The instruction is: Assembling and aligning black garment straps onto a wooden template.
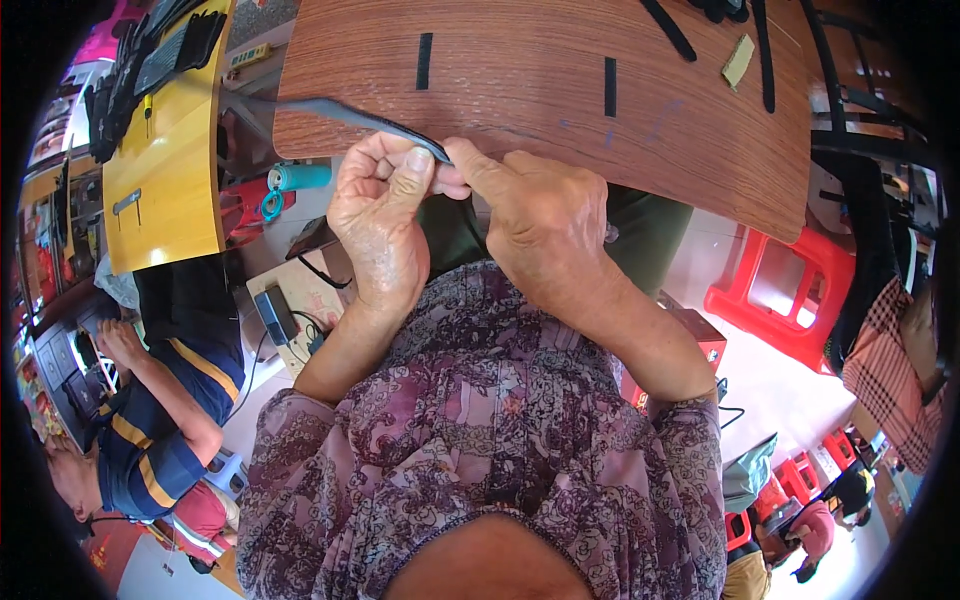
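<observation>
A long dark strap (pixel 375 122) runs from the upper left, over the near edge of the wood-grain table (pixel 520 60), into both my hands. My left hand (pixel 385 205) pinches it between thumb and fingers, palm turned up. Right beside it, my right hand (pixel 545 205) is closed on the same strap, back of the hand up, with its index finger along the strap's end part. A dark thin length hangs below the right hand towards my lap. My fingers hide the stretch of strap between them.
On the table lie short black strips (pixel 424 61), longer black straps (pixel 668 30) and a yellowish folded piece (pixel 738 62). A teal bottle (pixel 300 178) and a yellow table (pixel 165 190) are at left, near a seated co-worker (pixel 150 430). A red stool (pixel 785 290) stands at right.
</observation>
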`<state>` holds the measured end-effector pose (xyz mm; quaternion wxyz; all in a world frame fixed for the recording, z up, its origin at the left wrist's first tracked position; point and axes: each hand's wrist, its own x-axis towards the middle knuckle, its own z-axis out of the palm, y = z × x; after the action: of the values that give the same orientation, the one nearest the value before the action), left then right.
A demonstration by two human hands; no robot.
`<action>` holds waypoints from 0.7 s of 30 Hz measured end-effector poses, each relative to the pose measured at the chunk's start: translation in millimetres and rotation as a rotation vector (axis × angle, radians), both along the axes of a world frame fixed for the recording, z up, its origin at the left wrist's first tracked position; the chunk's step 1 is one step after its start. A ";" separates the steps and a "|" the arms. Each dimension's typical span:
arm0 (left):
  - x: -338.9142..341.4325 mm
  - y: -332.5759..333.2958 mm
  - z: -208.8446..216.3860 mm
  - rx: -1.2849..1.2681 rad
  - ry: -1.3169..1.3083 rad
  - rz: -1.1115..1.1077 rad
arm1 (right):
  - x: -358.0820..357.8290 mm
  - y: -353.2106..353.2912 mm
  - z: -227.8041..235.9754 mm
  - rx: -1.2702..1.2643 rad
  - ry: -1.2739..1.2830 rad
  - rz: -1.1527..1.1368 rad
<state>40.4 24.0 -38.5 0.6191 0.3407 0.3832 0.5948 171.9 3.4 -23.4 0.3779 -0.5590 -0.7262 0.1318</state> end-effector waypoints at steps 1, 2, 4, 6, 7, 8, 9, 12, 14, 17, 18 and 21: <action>2.3 -2.8 3.4 -0.009 0.099 0.014 | -1.0 0.6 1.5 0.036 -0.060 -0.016; 3.6 -4.3 5.0 -0.018 0.197 0.029 | -1.9 0.8 2.4 0.072 -0.120 -0.032; 1.6 -3.4 3.4 -0.010 0.195 -0.001 | -2.5 0.1 2.7 0.097 -0.169 -0.033; 1.5 -3.1 4.0 -0.004 0.193 -0.030 | -2.3 -0.7 4.1 0.120 -0.217 -0.033; 2.6 -3.1 6.4 -0.044 0.149 -0.015 | -2.0 -0.7 6.0 0.098 -0.261 -0.009; 3.6 -3.7 7.7 -0.084 0.105 0.001 | -1.8 -0.7 7.0 0.076 -0.305 0.014; 4.1 -5.9 6.4 -0.085 0.104 0.002 | -2.9 -0.5 6.7 0.076 -0.305 0.016; 2.2 -10.8 -2.3 -0.102 0.138 0.045 | -6.7 0.8 5.3 0.075 -0.286 0.035; -5.4 -6.5 -6.9 -0.048 0.106 -0.042 | -7.3 0.5 4.6 0.061 -0.240 0.016; -10.7 -0.8 -5.1 -0.199 -0.041 -0.095 | -3.5 0.9 3.8 0.069 -0.234 0.055; -8.9 -2.0 -3.1 -0.199 -0.041 -0.093 | -3.3 0.3 2.6 0.068 -0.234 0.056; -4.3 -6.4 0.1 -0.224 0.011 -0.042 | -3.1 -2.3 1.2 0.087 -0.323 0.076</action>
<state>36.1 17.5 -38.4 0.6636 0.2804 0.4434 0.5333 168.8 1.2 -22.2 0.2749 -0.5282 -0.8030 0.0230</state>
